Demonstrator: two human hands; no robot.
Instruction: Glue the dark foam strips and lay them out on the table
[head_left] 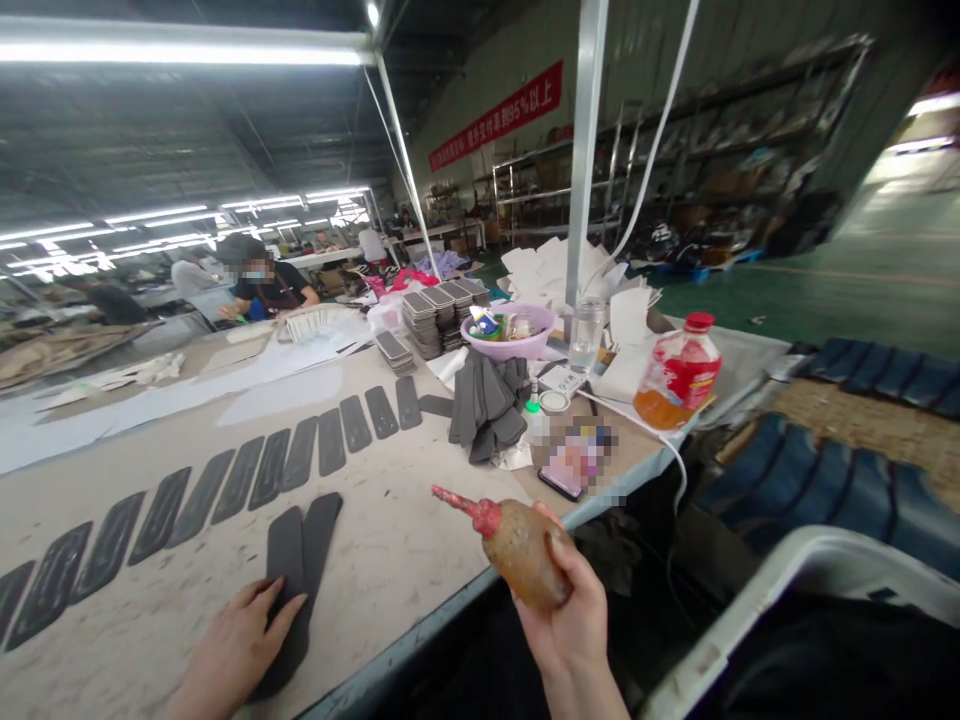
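Note:
My right hand (566,605) is wrapped round a squeeze bottle (525,555) of brownish, stained plastic. Its thin red nozzle points up and left above the table edge. At the lower left, my left hand (244,635) grips a pair of dark grey pads (289,565), thumb and fingers on them; the pads overlap and fan out on the table. Beyond them a slanting row of dark grey pads (266,465) lies on the table, many with shiny wet-looking lines on top. A bunch of loose dark pads (487,405) is heaped farther back.
Stacked pads (427,320) and a pink basin (517,345) stand at the back. Near the right edge are a phone (570,465), a glass (586,335) and a red-capped jug (679,375). A metal post (585,150) rises there. Across the table sits a co-worker (274,285).

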